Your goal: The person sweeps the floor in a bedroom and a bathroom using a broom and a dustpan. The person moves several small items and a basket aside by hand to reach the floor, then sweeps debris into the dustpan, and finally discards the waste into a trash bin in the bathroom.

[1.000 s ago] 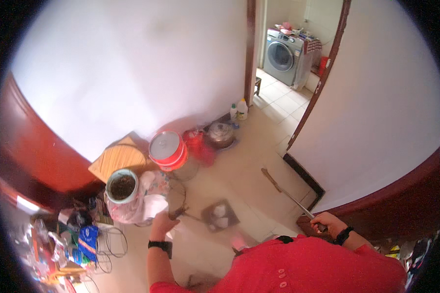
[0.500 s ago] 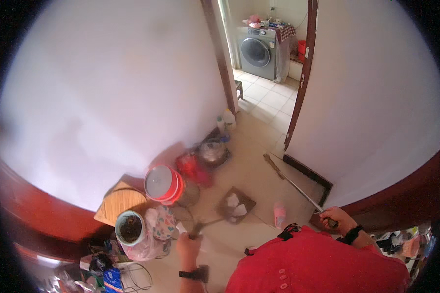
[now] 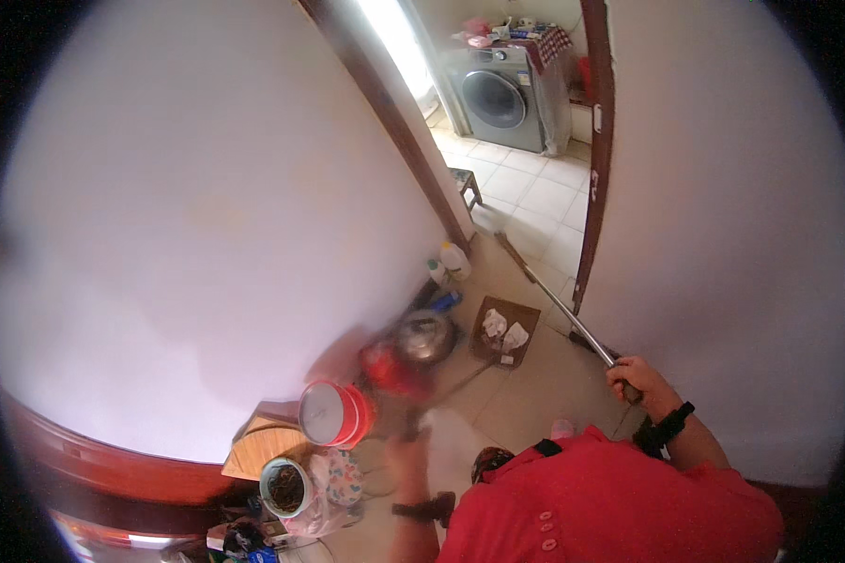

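Note:
My right hand (image 3: 638, 378) is wrapped round the grip end of a broom (image 3: 573, 321) with a metal pole. The broom's narrow head (image 3: 514, 255) reaches to the floor by the doorway. Low in front of me, my left hand (image 3: 407, 462) is smeared by motion but closed on a long-handled dustpan (image 3: 513, 311), whose handle runs back to it. Crumpled white paper (image 3: 515, 336) lies in the square brown pan. A pale blur shows beside the left hand; I cannot make out what it is.
Along the left wall stand a red bucket (image 3: 355, 415), a flower pot with soil (image 3: 284, 488), a red bag (image 3: 390, 368), a metal pot lid (image 3: 426, 336) and white bottles (image 3: 454, 261). A washing machine (image 3: 498, 101) and a small stool (image 3: 466, 186) are beyond the doorway.
I have come nearer the doorway. The dustpan has travelled forward with its paper, and the broom head now reaches to the threshold. Both hands keep their holds.

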`<state>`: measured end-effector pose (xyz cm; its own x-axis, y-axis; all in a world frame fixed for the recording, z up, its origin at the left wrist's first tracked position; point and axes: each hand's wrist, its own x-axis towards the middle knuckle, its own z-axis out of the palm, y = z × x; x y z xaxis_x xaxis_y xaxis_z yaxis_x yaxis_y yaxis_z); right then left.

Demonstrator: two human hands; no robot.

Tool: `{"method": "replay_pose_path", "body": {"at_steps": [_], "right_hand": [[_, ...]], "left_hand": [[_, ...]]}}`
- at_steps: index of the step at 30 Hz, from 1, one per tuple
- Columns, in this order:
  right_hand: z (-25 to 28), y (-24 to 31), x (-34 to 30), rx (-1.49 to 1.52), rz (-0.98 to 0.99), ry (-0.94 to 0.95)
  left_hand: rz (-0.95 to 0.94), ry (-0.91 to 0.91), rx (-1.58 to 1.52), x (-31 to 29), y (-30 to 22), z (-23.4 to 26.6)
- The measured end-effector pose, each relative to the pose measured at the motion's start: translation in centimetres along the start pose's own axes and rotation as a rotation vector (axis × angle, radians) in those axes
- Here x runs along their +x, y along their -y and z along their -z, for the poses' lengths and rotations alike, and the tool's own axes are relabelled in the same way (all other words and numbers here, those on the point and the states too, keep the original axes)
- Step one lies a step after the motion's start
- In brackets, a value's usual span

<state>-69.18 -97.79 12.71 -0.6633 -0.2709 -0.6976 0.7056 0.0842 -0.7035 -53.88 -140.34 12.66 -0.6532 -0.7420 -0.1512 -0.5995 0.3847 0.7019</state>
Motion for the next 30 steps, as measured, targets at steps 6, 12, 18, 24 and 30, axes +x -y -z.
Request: {"method": "replay_pose_path", "body": {"at_steps": [6, 12, 18, 24, 30], "right_hand": [[-1.2, 8.0, 7.8, 0.238, 0.188, 0.054], [-2.9, 15.0, 17.1, 0.684, 0.226, 0.044], [-0.6, 17.0, 27.3, 0.644, 0.150, 0.289], [2.0, 20.5, 41.8, 0.883, -0.046, 0.406], [2.8, 28.3, 55.4, 0.655, -0.076, 0.164]], "left_hand": [[-0.041, 0.059, -0.054, 6.5, -6.6, -6.0], [-0.243, 0.074, 0.103, 18.6, -10.4, -12.8], [-0.357, 0.182, 0.077, 28.1, -15.9, -20.1], [-0.438, 0.205, 0.097, 36.5, -21.7, -27.1], [-0.378, 0.185, 0.112, 40.9, -25.6, -32.8]]}}
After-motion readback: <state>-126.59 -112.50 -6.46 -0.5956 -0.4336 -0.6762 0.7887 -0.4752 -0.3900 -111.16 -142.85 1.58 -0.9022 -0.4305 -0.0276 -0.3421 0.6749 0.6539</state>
